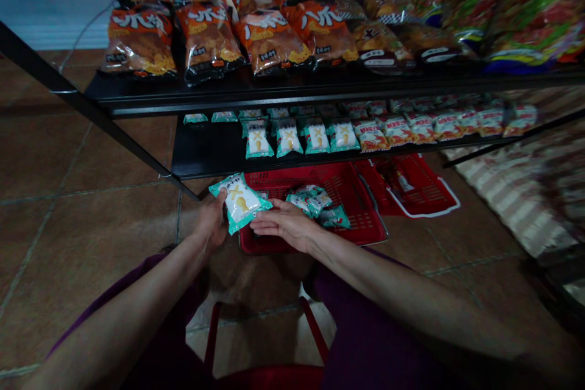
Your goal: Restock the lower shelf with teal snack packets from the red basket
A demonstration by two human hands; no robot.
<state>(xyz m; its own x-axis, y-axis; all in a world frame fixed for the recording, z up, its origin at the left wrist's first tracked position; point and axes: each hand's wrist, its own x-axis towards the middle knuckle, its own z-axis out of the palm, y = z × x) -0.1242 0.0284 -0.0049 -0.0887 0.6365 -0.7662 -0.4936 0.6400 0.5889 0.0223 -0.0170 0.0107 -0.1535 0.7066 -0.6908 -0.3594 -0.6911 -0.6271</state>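
Observation:
A teal and white snack bag [240, 200] is held between my two hands, tilted, above the left end of a red plastic basket [365, 219]. My left hand [212, 217] is closed on the bag's left edge. With its fingers stretched out, my right hand [287, 223] touches the bag's lower right corner from the side. Several more teal snack bags [311, 200] lie inside the basket, partly behind my right hand. Just beyond, a row of the same teal bags [287, 137] stands on the lower black shelf.
Red and white snack bags [423, 128] continue the lower row rightward. Orange chip bags [205, 39] and larger noodle-picture bags [534, 12] fill the upper shelf [274, 94]. A second red basket [423, 189] sits at the right. A black rack post [123, 134] slants at the left.

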